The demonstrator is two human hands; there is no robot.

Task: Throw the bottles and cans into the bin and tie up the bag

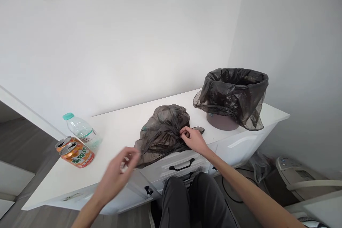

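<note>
Both hands are working at a dark, translucent plastic bag (162,133), which is lying, bulging, near the middle of the white surface (117,128), its lower edge hanging slightly over the front. Right hand (194,139): the forearm is slanting up from the lower right, the wrist is bending slightly, and the thumb and fingers are closing in a pinch on the gathered plastic at the bag's right side. Left hand (119,169): the forearm is rising from the lower left, and the blurred fingers are curving with the thumb standing apart, half open and holding nothing that is showing; whether the fingertips are touching the bag's left edge cannot be told. Containers: the bag is enclosing contents that are showing only as vague shapes, with a teal patch appearing through the film at its left. To the right of it, a bin (223,123) with a brownish base is standing upright, and a black liner (235,98) is folding over its rim and draping down its sides; the dark interior is hiding what it may be holding. At the left end, a clear bottle (81,128) with a teal cap is standing just behind two orange cans (77,155); both cans are showing opened tops, their contents being out of sight.
</note>
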